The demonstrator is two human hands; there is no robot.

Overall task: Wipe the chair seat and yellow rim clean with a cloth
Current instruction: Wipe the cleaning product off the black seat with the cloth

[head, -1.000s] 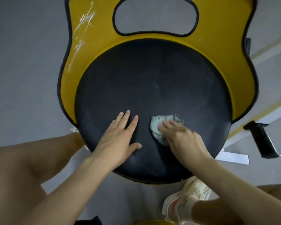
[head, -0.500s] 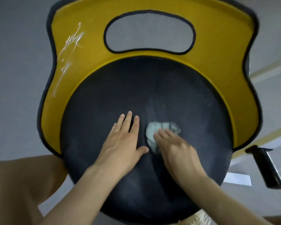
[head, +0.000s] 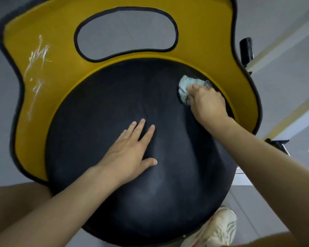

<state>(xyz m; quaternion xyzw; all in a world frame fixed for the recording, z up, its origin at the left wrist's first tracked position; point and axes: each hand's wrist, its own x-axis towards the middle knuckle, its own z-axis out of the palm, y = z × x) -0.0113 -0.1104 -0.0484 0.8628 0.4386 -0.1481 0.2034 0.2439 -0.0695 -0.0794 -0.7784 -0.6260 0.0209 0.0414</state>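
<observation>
A round black chair seat [head: 100, 122] fills the view, framed at the back and sides by a yellow rim [head: 209, 32] with an oval cut-out. White smears [head: 37, 56] streak the rim's left part. My left hand [head: 130, 150] lies flat on the middle of the seat, fingers straight. My right hand [head: 207, 104] presses a crumpled pale blue-grey cloth [head: 185, 86] onto the seat's far right edge, just beside the yellow rim. Its fingers are bent over the cloth and cover much of it.
Grey floor surrounds the chair, with pale stripes at the right. A black chair part [head: 246, 50] sticks out behind the rim at the right, another [head: 278, 143] lower down. My shoe [head: 216, 229] is at the bottom right, my knee [head: 11, 198] at the bottom left.
My right hand has slid the cloth from the middle of the seat up and right to the edge by the rim. My left hand stays flat on the seat.
</observation>
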